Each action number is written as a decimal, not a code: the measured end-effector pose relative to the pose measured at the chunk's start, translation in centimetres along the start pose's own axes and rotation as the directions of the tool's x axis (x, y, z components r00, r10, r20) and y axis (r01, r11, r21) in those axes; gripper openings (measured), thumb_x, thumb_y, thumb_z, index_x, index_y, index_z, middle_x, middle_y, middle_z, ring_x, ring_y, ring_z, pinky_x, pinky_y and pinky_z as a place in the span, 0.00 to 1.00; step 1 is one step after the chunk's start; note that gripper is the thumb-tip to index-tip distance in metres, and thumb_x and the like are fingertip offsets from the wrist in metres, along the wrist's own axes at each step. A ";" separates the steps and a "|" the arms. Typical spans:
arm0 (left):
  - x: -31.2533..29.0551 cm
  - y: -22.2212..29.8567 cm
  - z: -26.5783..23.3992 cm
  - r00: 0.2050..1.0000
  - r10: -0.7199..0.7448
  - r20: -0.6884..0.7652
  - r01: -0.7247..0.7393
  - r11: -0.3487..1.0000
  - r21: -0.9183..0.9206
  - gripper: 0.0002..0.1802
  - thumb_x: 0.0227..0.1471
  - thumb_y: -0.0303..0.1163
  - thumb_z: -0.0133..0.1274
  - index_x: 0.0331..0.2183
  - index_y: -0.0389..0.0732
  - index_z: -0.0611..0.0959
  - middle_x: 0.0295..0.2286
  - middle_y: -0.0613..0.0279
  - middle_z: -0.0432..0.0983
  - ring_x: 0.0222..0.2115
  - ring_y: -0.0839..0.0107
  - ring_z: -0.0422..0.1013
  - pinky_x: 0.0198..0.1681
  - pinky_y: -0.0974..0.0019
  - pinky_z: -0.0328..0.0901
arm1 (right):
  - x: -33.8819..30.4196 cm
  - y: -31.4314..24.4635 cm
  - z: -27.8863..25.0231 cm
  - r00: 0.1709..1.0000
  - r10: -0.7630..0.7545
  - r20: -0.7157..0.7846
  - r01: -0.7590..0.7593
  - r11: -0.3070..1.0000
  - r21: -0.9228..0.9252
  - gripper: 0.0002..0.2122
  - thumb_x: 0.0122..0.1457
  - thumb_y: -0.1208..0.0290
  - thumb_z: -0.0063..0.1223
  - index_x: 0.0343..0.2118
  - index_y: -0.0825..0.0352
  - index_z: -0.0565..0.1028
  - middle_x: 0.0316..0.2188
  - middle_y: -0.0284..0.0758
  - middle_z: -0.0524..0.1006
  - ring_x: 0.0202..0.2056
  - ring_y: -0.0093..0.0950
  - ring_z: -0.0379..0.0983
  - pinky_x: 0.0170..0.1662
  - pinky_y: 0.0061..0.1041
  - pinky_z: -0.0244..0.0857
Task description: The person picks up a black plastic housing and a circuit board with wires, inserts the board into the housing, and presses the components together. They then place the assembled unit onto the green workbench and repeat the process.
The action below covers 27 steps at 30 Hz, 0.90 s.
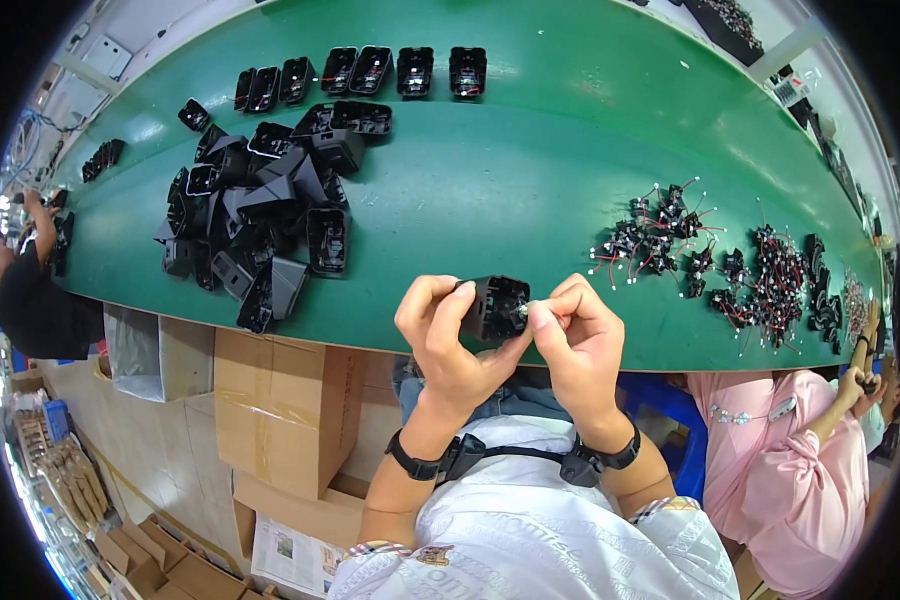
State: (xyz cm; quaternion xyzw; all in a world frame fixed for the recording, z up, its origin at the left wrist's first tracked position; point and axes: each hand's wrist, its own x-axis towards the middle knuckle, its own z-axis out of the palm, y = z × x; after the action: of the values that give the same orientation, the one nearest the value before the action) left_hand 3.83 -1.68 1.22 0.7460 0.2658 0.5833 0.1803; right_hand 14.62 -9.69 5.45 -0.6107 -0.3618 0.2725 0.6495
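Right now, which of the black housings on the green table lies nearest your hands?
The lone housing at the heap's right edge, open side up; the rest sit farther left or in the far row.

Taped brown cardboard boxes [288, 405] stacked under the counter's near edge, left; flattened brown cartons [70, 480] further left; white label [790, 90] top right.

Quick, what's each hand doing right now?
Left hand: closed around the black plastic housing, holding it up.
Right hand: fingers pinched at the housing's right side; what they pinch cannot be told.
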 end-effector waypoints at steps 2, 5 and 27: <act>-0.6 -0.3 0.2 0.999 0.030 -0.026 -0.030 1.000 0.005 0.46 0.38 0.31 0.79 0.55 0.41 0.68 0.50 0.48 0.61 0.47 0.55 0.68 0.42 0.59 0.71 | -0.4 0.0 0.4 0.993 0.120 -0.001 -0.118 0.981 0.152 0.08 0.64 0.78 0.59 0.28 0.68 0.72 0.29 0.26 0.68 0.32 0.15 0.60 0.37 0.17 0.57; -1.1 -0.7 0.7 0.995 0.068 -0.078 -0.068 0.998 0.001 0.46 0.38 0.29 0.78 0.55 0.41 0.68 0.51 0.48 0.61 0.47 0.55 0.69 0.42 0.60 0.73 | -0.6 -0.1 1.3 0.984 0.176 -0.020 -0.162 0.940 0.301 0.08 0.65 0.76 0.58 0.28 0.67 0.72 0.29 0.26 0.68 0.32 0.16 0.60 0.39 0.17 0.57; -1.4 -0.4 0.3 0.995 0.083 -0.063 -0.074 0.988 0.133 0.47 0.44 0.36 0.76 0.57 0.44 0.63 0.53 0.47 0.59 0.46 0.59 0.67 0.43 0.60 0.69 | -0.8 0.5 1.7 0.989 -0.124 -0.074 0.116 0.988 -0.105 0.10 0.57 0.83 0.59 0.23 0.68 0.69 0.27 0.29 0.66 0.28 0.17 0.59 0.33 0.19 0.56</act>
State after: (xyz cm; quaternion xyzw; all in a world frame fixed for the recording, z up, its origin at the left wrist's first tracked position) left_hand 3.82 -2.21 -0.20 0.7457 0.2800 0.5964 0.0987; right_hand 12.87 -9.25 4.83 -0.6301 -0.3850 0.1896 0.6472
